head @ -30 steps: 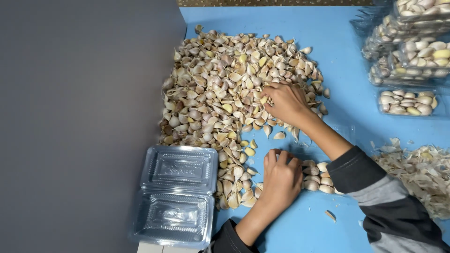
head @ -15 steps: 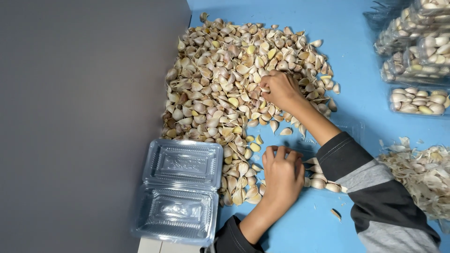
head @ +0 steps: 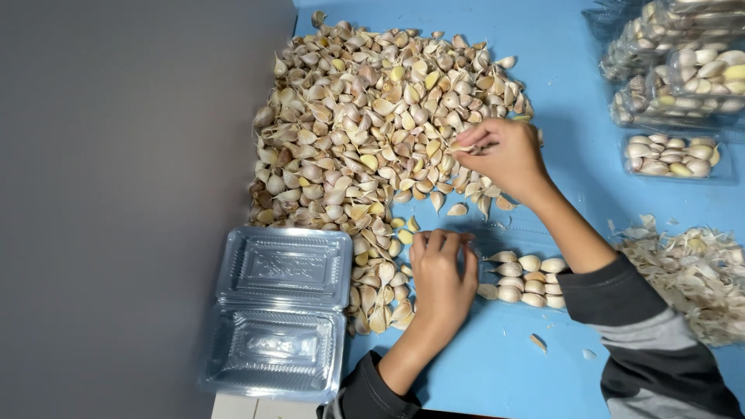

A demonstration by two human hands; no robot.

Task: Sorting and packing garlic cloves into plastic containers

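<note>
Both hands are over the blue table (head: 543,70), and we take them in turn. Our right hand (head: 500,155) hangs at the right edge of the garlic pile (head: 380,132), fingertips pinched together on what looks like one clove (head: 459,147) or its skin, lifted slightly off the heap. Our left hand (head: 442,271) lies palm down nearer to us, fingers curled and closed loosely; whether it grips anything beneath we cannot tell.

What matters is how things lie. The pile spreads away from us and to the left of the right hand, so that hand touches it, while the left hand only meets its lower fringe. Just right of the left hand, and under the right forearm, sits a small row of cloves (head: 524,278), laid side by side on bare table, their line running left to right. The left hand is the nearer one to that row.

To the left of the left hand an open clear tray (head: 279,310) lies empty, touching the pile's lower edge. Filled trays (head: 671,151) stand far right, well apart, and loose skins (head: 691,271) heap beside the right sleeve.
</note>
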